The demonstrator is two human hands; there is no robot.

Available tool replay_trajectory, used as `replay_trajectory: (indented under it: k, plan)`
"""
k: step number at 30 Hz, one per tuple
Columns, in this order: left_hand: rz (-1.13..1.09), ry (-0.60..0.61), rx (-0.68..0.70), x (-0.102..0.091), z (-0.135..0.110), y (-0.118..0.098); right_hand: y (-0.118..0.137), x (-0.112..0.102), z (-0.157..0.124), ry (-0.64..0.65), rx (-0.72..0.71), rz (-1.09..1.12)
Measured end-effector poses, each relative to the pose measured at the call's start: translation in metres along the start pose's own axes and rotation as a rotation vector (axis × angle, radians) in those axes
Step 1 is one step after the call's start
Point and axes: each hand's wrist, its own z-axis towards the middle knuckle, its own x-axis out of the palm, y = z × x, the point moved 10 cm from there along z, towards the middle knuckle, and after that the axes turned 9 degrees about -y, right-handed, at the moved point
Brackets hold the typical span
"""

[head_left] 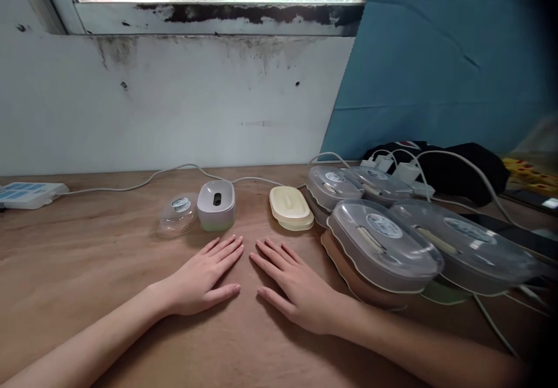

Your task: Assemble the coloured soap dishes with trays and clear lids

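Note:
My left hand (204,277) lies flat on the wooden table (131,341), palm down, fingers stretched out and holding nothing. Opposite it, my right hand (292,283) also rests flat with its fingers apart. Just beyond my left fingertips stands a small lidded container (217,205), pale lilac above and green below, with a dark slot in its top. To its left is a clear round plastic lid or case (178,214) with a white sticker. Past my right fingertips sits a pale yellow oval lid or box (291,207). Neither hand touches these.
Several clear-lidded oval containers (386,245) with stickers are stacked at the right, near my right forearm. White plugs (407,171) and cables lie behind them, by a black bag (466,170). A white power strip (32,195) is at the far left, its cord along the wall.

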Motion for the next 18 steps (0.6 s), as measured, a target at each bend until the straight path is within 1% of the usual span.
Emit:
replay_trajectory:
  k: [8,14,18]
  plan:
    - [0.019,0.043,-0.023,0.0018,0.0006,0.0006,0.0001,-0.0018,-0.0029,0.000,-0.009,-0.002]
    - [-0.009,0.020,-0.022,-0.0009,0.0002,0.0002,0.0019,-0.0011,-0.0023,0.006,-0.021,-0.014]
    - [0.008,0.031,-0.020,-0.0001,0.0007,-0.0001,0.0018,-0.0019,-0.0020,0.002,-0.021,-0.009]
